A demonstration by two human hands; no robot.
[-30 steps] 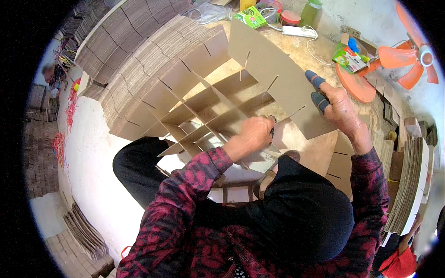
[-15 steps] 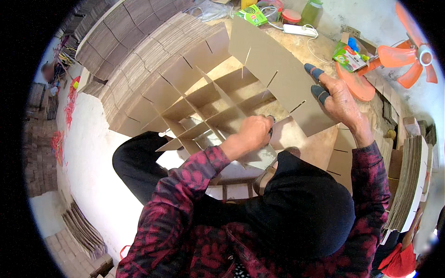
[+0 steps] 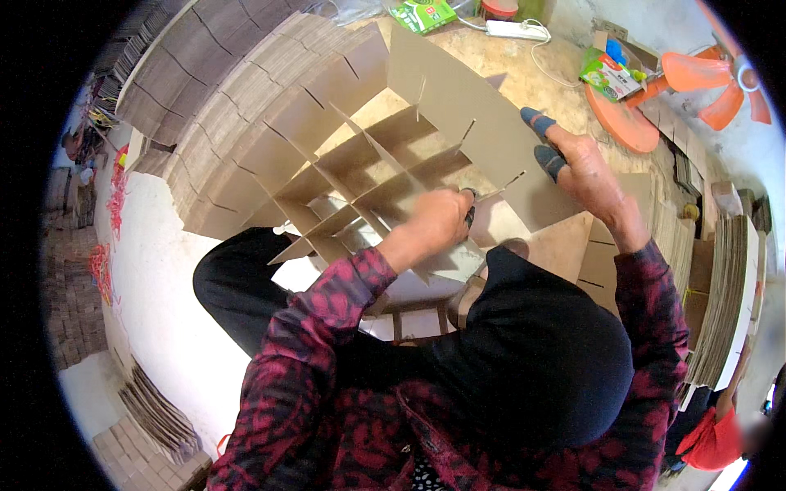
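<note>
Cardboard partition grid (image 3: 401,131) stands in front of the person, its crossed strips forming open cells, with a long row of slotted cardboard blanks (image 3: 246,106) just beside it on the left. Along its right side rises a broad slotted sheet (image 3: 458,90), tilted, its slots set against the strips. The right hand (image 3: 583,164) grips this sheet near its outer edge, two digits in dark finger sleeves (image 3: 536,121) lying on the face; that hold probably steadies the panel and sets its angle. The sleeves presumably guard skin against board edges. The left hand (image 3: 440,217) is curled over the grid near the sheet's lower end, apparently to keep a strip lined up with a slot; whether its fingertips pinch anything, I cannot tell. The blanks are packed tightly, likely for easy reach. An orange fan (image 3: 696,74) and white power strip (image 3: 517,31) sit toward the back of the tan worktop (image 3: 508,57), apart from the hands.
</note>
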